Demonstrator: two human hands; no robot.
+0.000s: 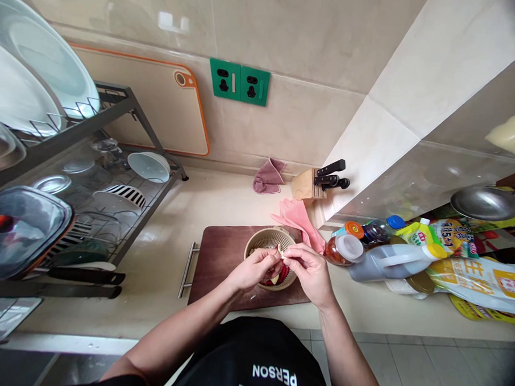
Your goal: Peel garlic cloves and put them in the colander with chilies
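My L hand (pixel 258 268) & R hand (pixel 310 271) meet approx. mid-view, fingertips (pixel 288 252) v. close tog., thumbs & index fingers in a pinch, other fingers curled. Bare L forearm (pixel 187 335) slants up from lower L; bare R forearm (pixel 345 348) comes up steeper from lower R, angled inward. Backs of hands mostly up.

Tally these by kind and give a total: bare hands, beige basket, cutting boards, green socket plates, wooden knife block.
Hands: 2 (left hand, right hand)
Beige basket: 1
Cutting boards: 2 (brown board, orange-rimmed board)
Green socket plates: 2
Wooden knife block: 1
Total: 8
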